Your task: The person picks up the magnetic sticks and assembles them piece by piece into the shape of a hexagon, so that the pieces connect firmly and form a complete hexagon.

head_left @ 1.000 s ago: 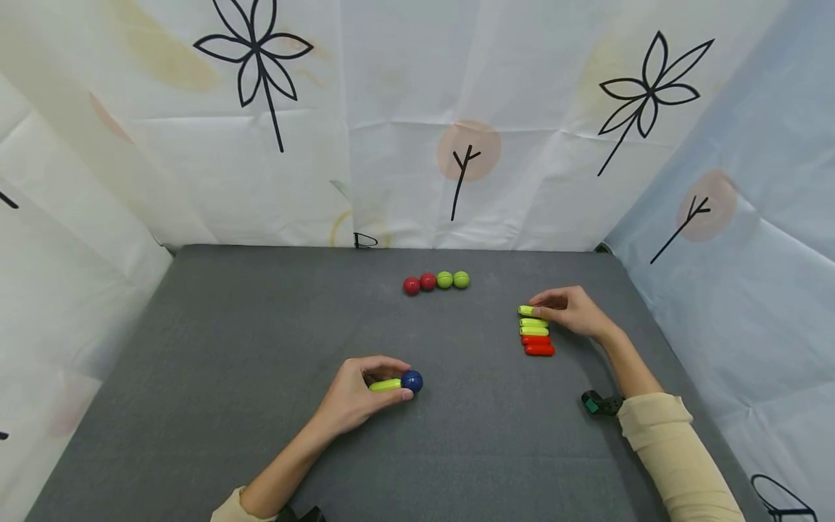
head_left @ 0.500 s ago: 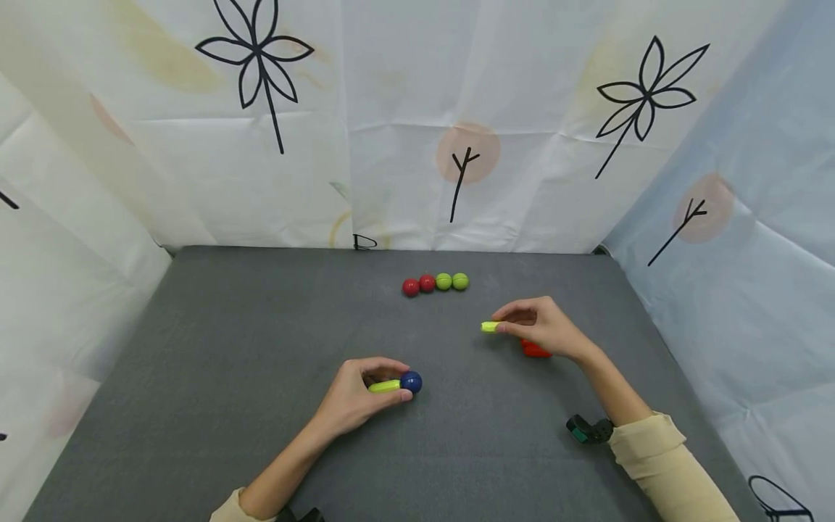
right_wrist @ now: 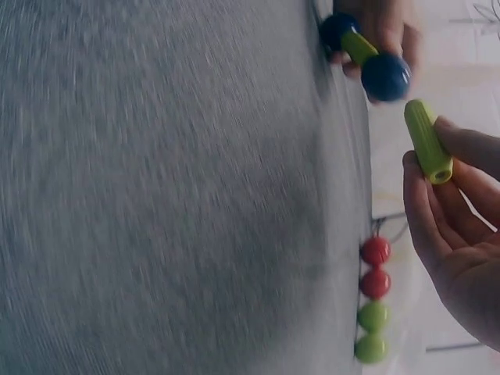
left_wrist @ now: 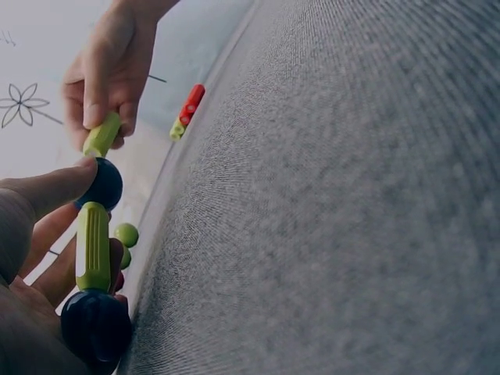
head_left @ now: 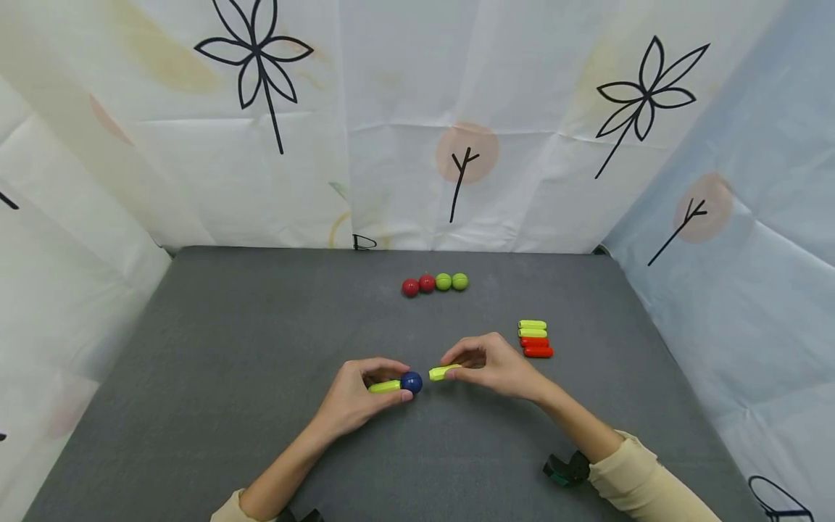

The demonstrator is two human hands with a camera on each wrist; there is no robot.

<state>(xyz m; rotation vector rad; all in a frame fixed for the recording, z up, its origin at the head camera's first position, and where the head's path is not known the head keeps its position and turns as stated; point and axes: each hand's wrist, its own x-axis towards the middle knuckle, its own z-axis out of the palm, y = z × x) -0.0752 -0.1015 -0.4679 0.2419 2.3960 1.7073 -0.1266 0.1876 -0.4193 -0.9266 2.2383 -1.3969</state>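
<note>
Holding yel-grn rod point(left_wrist: 94, 246) (blue ball point(left_wrist: 98, 328) ea. end) w/ L hand point(head_left: 359, 397), 2nd yel-grn rod point(right_wrist: 426, 142) pinched in R hand point(head_left: 493, 368).

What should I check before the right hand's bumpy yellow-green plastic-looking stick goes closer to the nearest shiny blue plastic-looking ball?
1. Left hand gripping the blue ball: ok.
2. Right hand pinching the yellow-green stick: ok.
3. Stick pointing roughly at the ball: ok.
4. Stick and ball touching: not ok; the head view shows a small gap.
5. Ball turned the right way to join: cannot tell; no view shows that side clearly.
6. Round, shiny red balls and light-green balls out of the way: ok, in the far row.
</note>
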